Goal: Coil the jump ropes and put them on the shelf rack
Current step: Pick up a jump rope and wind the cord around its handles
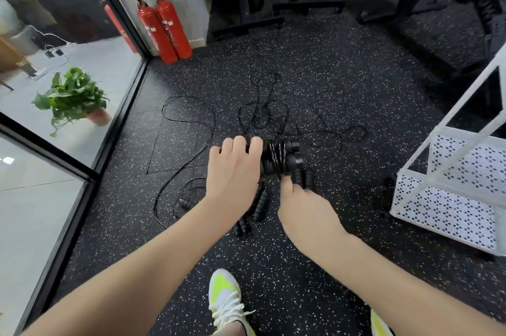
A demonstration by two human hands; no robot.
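I keep the 2 black handles [279,156] paired in my left hand [232,168], fingers curled round them so the cord wraps stay tight. My right hand [306,209], at 5 o'clock of the bundle, seems to pinch the cord's end; blur hides the fingertips. Loose jump ropes [262,114] lie at 12 o'clock, more handles [257,204] at 6, the white shelf rack [449,199] at 3.

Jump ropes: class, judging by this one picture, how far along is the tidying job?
Nothing shelved: the white shelf rack shows no rope. In hand: the left hand grips a pair of handles wound with cord, the right hand beside them. Left: loose ropes and spare handles on the floor.
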